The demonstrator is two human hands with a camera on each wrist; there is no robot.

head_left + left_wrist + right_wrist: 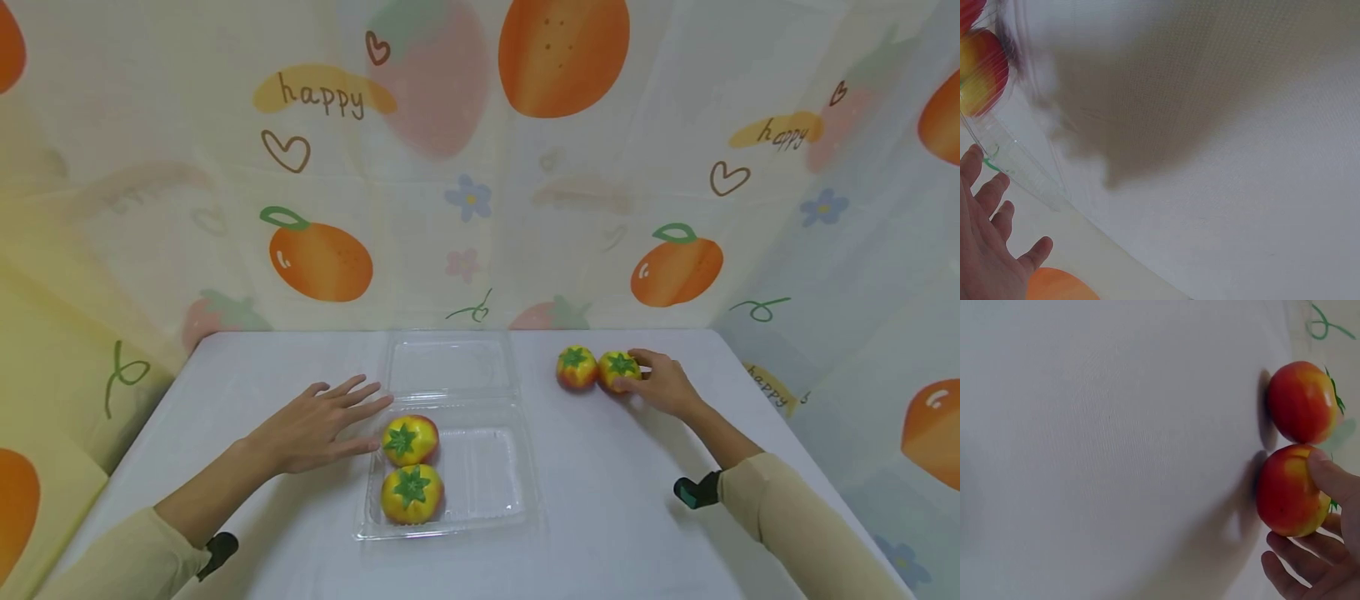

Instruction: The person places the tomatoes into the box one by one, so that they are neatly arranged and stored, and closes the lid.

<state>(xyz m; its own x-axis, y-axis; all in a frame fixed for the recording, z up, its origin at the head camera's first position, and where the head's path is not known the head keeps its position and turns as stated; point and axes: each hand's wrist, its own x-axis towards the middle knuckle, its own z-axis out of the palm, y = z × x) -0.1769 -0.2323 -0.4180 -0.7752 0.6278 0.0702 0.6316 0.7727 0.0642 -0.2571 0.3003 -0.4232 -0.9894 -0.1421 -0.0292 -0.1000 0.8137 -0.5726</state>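
Observation:
My right hand (663,384) has its thumb and fingers round the right one of two red-and-yellow tomatoes with green star-shaped tops. In the right wrist view the thumb lies on that tomato (1291,490), and the other tomato (1302,402) sits against it. Further left, a clear plastic box (487,479) lies with its lid folded back. Along its left side are a rear tomato (410,440) and a front tomato (412,494). My left hand (318,425), fingers spread, hovers at the box's left edge beside the rear tomato and holds nothing.
The box's lid (450,364) lies flat behind it, towards the back of the white-covered table (600,517). A fruit-printed curtain (465,233) hangs behind the table and along both sides.

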